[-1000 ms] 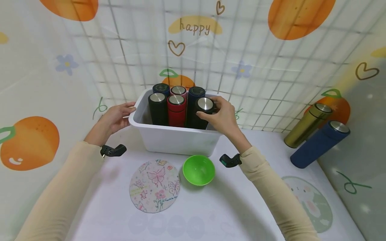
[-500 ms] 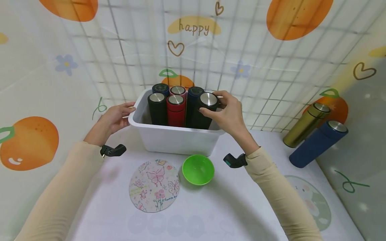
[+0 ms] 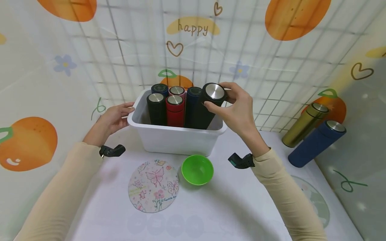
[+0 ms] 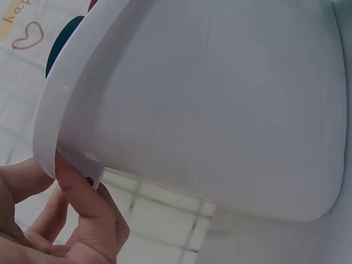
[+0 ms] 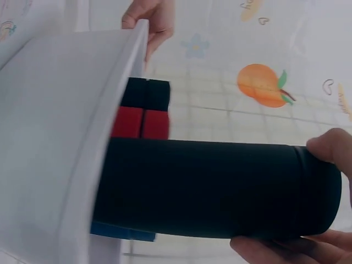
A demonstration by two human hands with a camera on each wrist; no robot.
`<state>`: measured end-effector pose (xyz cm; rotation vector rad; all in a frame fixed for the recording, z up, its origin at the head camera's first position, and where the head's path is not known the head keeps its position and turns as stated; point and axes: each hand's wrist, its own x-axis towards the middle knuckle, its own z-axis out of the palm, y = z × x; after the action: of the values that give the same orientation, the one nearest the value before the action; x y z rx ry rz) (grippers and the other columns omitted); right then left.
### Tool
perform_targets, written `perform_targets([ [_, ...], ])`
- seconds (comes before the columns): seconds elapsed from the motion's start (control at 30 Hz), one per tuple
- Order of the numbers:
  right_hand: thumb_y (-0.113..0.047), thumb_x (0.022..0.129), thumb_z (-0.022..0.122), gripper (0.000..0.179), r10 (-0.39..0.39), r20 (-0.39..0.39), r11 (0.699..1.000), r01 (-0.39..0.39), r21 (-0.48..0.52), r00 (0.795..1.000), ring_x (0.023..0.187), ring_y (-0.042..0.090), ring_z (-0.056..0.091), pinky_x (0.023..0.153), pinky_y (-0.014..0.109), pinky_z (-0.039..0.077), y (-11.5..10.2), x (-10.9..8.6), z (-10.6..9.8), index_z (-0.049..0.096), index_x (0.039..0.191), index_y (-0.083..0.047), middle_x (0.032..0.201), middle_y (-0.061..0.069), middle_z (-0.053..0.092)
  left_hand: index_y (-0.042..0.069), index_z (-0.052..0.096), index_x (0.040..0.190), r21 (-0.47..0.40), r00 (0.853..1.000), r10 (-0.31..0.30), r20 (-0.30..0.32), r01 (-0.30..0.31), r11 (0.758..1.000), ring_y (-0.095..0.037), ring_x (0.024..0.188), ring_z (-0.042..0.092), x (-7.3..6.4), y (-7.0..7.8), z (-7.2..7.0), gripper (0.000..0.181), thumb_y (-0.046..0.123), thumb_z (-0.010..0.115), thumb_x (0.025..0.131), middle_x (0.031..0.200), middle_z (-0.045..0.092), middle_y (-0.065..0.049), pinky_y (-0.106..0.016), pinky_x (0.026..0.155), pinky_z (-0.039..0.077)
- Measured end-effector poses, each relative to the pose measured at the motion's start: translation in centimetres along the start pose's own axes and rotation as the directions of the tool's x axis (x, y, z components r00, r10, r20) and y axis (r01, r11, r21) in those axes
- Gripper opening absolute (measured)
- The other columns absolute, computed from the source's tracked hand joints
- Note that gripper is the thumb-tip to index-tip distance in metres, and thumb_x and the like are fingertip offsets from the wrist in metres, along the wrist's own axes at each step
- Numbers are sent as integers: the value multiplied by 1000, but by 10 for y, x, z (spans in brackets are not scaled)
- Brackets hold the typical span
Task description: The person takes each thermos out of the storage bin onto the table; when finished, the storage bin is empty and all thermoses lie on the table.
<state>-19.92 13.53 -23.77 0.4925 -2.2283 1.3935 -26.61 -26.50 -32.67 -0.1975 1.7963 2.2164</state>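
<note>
One black bottle [image 3: 205,115] is held near its upper end by the right hand [image 3: 240,108], its lower part hidden inside the white tub [image 3: 181,139].
Thumb and fingers are clamped on opposite sides of the bottle; its long axis is tilted, the top leaned rightward, away from the red bottle [image 3: 175,113]. Whether its base is supported by the tub cannot be told. The tub's left rim [image 4: 47,124] is pinched by the left hand [image 3: 112,118], which is set farther from the black bottle.

8 btls [image 3: 206,115], 1 bin [image 3: 178,140], 1 bowl [image 3: 197,170], prob. 2 mats [image 3: 153,186], 2 wrist cams [image 3: 112,151]
</note>
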Motion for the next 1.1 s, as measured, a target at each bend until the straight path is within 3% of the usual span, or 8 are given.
perform_targets([
  [0.53, -14, 70, 92, 53, -124, -118, 992, 125, -1, 985, 88, 10, 69, 84, 26, 54, -27, 2, -27, 69, 118, -7, 97, 5, 74, 8, 28, 158, -46, 1000, -3, 29, 4, 999, -13, 91, 65, -2, 0, -2, 61, 10, 56, 103, 120, 54, -4, -25, 74, 56],
  [1.1, -5, 70, 88, 48, -159, -193, 987, 153, -47, 968, 87, 9, 69, 85, 24, 54, -34, 10, -52, 70, 115, -5, 97, 6, 75, 10, 36, 154, -70, 1000, -5, 27, 7, 998, -15, 93, 66, 3, 0, -3, 56, 10, 58, 102, 120, 56, -4, -26, 76, 56],
])
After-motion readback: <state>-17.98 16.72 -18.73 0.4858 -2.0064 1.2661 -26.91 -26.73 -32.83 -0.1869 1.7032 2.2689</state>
